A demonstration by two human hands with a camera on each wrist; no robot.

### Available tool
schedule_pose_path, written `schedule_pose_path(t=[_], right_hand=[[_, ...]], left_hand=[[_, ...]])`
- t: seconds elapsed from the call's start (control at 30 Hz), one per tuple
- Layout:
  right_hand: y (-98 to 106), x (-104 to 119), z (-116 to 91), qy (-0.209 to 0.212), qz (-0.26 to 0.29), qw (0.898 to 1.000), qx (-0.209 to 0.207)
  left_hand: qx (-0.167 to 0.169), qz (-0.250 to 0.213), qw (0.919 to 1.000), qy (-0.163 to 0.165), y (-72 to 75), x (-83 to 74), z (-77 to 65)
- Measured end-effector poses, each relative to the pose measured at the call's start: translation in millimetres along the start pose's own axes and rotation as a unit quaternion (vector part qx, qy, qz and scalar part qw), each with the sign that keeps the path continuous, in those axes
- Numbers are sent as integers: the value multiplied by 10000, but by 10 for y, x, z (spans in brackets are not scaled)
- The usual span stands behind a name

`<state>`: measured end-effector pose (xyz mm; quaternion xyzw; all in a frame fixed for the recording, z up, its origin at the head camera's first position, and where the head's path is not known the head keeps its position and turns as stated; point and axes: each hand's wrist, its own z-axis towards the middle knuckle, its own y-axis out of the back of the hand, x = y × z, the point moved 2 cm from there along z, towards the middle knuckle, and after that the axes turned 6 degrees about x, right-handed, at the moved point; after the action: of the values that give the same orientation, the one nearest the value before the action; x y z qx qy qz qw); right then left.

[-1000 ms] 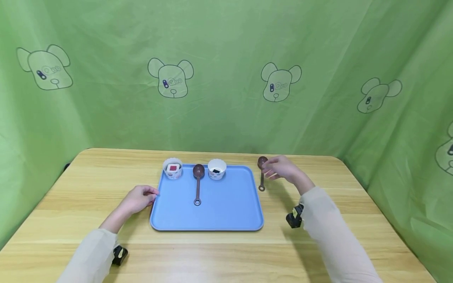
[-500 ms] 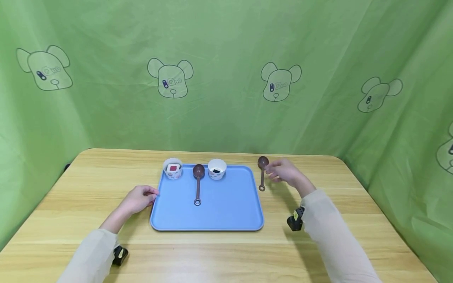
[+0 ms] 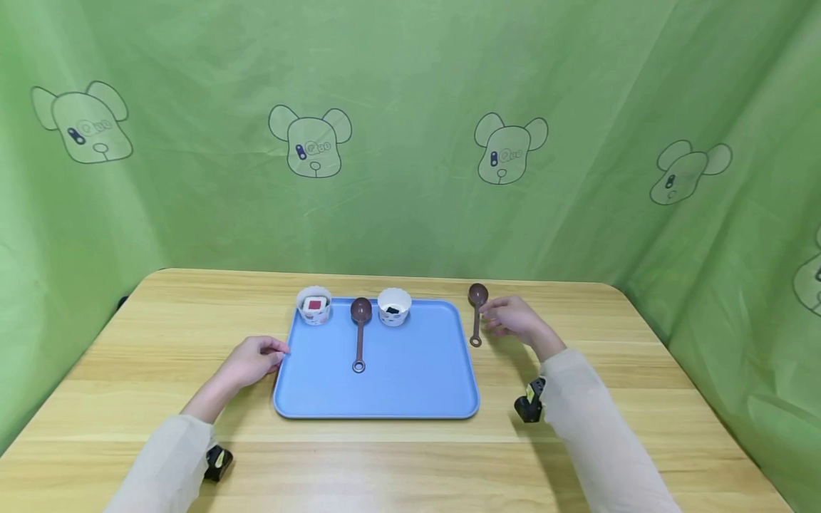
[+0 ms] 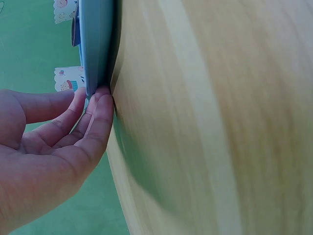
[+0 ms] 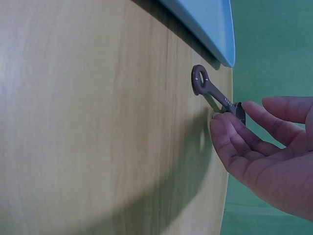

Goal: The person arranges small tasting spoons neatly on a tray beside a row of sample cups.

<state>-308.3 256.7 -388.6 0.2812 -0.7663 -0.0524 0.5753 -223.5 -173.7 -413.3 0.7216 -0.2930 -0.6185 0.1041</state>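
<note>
Gripping the left rim of the blue tray with curled fingers, the left hand is apparently steadying it. At the far side, the left cup is holding a white block, the first brown spoon is lying handle-near, presumably for easy reach, and the right cup is holding something black. Rightward, the second brown spoon is lying on the table just beside the right hand, whose loosely bent fingers seem to be gripping nothing.

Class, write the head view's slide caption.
Left hand at the edge of a blue tray, right hand by a brown spoon.
</note>
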Motion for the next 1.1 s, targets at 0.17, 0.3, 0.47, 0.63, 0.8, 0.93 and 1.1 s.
schedule_pose_path(t=[0.17,0.3,0.47,0.63,0.8,0.93,1.1], right_hand=[[-24,-20,35,-77,56,10000,-17],[-31,-37,54,-168,185,9997,-53],[-36,-51,74,-225,319,9992,-114],[-55,-53,82,-229,305,9992,-134],[-80,-61,97,-205,328,9991,-153],[-97,-65,109,-200,308,9992,-137],[-104,-65,122,-143,355,9993,-33]], left_hand=[[3,14,10000,-8,4,8,5],[13,9,10000,-12,5,8,9],[6,-22,10000,-7,8,-4,9],[6,-6,10000,-17,11,-6,7],[15,11,10000,-9,14,-7,6],[24,26,10000,-14,15,-9,5],[23,50,10000,0,15,-8,8]])
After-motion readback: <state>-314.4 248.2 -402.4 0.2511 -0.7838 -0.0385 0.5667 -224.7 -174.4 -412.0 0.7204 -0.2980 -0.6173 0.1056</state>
